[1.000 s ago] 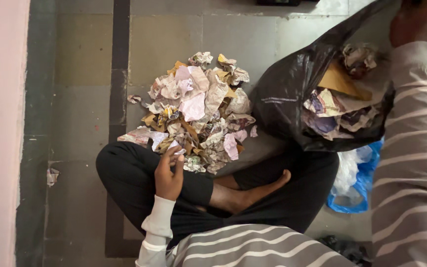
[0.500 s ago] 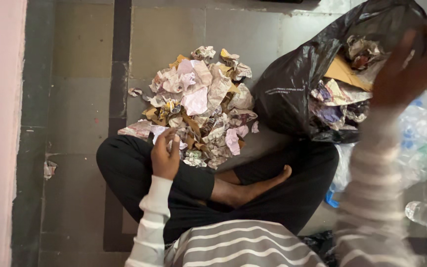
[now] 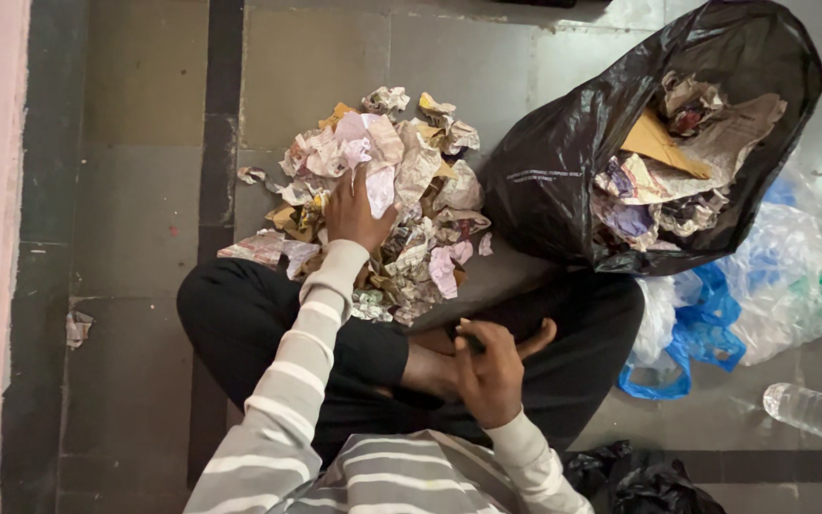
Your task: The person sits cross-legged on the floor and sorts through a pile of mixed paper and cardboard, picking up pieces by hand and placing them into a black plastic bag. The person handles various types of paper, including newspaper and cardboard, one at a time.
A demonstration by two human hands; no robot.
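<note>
A heap of crumpled paper scraps point(image 3: 382, 209) lies on the grey tiled floor point(image 3: 145, 219) in front of our crossed legs. Our left hand point(image 3: 356, 211) presses into it, fingers curled around scraps — our right hand point(image 3: 489, 373) rests loosely curled and empty by our foot. Just right stands a black bin bag point(image 3: 563, 162) stuffed with paper.

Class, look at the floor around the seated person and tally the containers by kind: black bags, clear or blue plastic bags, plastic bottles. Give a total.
Black bags: 2 — open one, crumpled one
Clear or blue plastic bags: 2
Plastic bottles: 1
Total: 5
</note>
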